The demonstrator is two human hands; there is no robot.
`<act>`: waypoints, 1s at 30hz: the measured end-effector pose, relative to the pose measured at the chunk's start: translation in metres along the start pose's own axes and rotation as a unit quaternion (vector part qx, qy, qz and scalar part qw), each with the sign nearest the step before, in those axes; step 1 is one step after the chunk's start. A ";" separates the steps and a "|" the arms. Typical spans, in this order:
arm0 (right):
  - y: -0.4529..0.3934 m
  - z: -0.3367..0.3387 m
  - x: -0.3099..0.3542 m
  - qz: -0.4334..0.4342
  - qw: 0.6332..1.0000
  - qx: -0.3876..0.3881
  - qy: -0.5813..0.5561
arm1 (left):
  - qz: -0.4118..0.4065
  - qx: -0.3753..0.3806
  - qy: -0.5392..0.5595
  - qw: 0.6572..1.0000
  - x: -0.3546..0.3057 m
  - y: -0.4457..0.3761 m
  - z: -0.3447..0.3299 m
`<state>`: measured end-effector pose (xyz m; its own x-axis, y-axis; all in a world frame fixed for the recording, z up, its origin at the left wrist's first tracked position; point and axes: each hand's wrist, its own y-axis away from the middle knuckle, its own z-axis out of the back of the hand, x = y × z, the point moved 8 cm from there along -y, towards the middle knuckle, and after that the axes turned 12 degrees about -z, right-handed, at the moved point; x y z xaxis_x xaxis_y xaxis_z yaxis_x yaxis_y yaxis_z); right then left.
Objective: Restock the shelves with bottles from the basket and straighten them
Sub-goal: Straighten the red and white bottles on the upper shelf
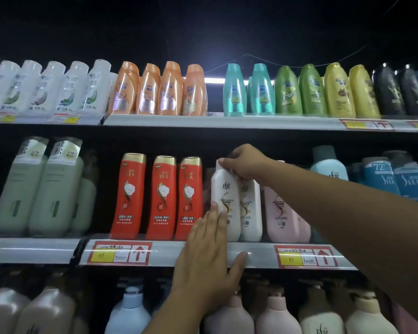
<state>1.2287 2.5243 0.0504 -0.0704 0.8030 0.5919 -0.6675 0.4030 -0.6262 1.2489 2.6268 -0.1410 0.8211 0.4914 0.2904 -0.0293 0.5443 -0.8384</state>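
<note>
Head view: right hand [245, 162] grips white bottle [225, 196] top, left hand [208, 247] flat against its base.

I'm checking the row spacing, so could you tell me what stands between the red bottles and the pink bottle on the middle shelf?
Head view: two white bottles, the left one held by both hands.

**Tags, a Light and a Wire**

A red and yellow price tag [120, 253] has a red arrow pointing up. Another one like it [308, 256] sits far to its right. Higher up is a third red tag [366, 124]. A long white light [214, 80] glows. A thin wire [270, 61] hangs under the dark ceiling [203, 25].
</note>
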 end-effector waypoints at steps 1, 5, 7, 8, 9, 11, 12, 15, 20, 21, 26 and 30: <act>0.001 0.001 -0.001 -0.001 1.000 0.001 -0.008 | 0.002 -0.009 -0.004 1.000 0.001 0.000 -0.001; 0.002 -0.001 0.000 -0.005 0.999 0.005 -0.039 | 0.012 -0.028 -0.018 0.999 0.003 -0.001 -0.002; 0.002 -0.002 0.001 -0.006 0.999 0.005 -0.049 | 0.019 -0.026 -0.018 0.999 0.005 -0.002 -0.005; 0.002 -0.003 0.002 -0.006 0.999 0.005 -0.050 | 0.021 -0.020 -0.017 0.999 0.005 -0.002 -0.005; 0.002 -0.004 0.002 -0.007 0.999 0.007 -0.051 | 0.024 -0.019 -0.017 0.999 0.005 -0.001 -0.004; 0.002 -0.006 0.003 -0.006 0.998 0.009 -0.056 | 0.027 -0.019 -0.015 0.999 0.005 -0.001 -0.003; 0.002 -0.007 0.003 -0.005 0.998 0.009 -0.057 | 0.031 -0.010 -0.007 0.999 0.005 -0.001 -0.004; 0.002 -0.008 0.003 -0.004 0.998 0.007 -0.058 | 0.038 -0.007 0.000 0.999 0.004 -0.001 0.002; 0.004 -0.003 0.003 0.000 0.999 0.019 -0.042 | 0.039 -0.023 -0.004 0.999 0.006 0.000 -0.002; 0.004 0.002 0.003 -0.001 0.999 0.016 -0.038 | 0.039 -0.025 -0.004 0.999 0.007 0.000 -0.003; 0.005 0.050 0.006 0.044 0.995 -0.091 0.020 | 0.013 -0.025 -0.037 0.999 0.005 -0.001 -0.002; 0.008 0.066 0.005 0.133 0.955 -0.139 0.226 | -0.048 -0.023 -0.082 0.995 -0.006 -0.007 -0.002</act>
<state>1.1738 2.5027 0.0819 0.1600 0.9752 0.1528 -0.4428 0.2092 -0.8718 1.2451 2.6186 -0.1378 0.7144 0.5447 0.4393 0.0748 0.5647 -0.8219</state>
